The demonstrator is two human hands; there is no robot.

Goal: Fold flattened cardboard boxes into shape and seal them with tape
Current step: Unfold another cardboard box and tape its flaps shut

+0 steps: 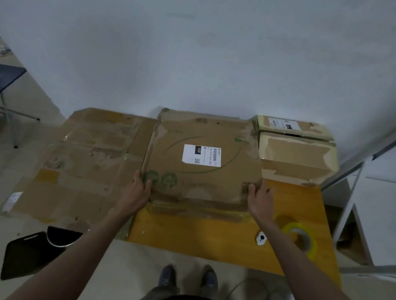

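A flattened cardboard box (205,136) with a white shipping label lies on the yellow-topped table (208,240), its far edge near the wall. My left hand (140,188) grips its near left corner, thumb on top. My right hand (259,198) grips its near right corner. A yellow roll of tape (301,238) lies on the table to the right of my right forearm, beside a small white cutter (261,238).
Two assembled, taped boxes (296,148) stand at the table's back right. Larger flattened cardboard (85,160) spreads out to the left. A black stool (39,251) stands at lower left, a metal rack (365,177) at right, a dark folding table (1,80) at far left.
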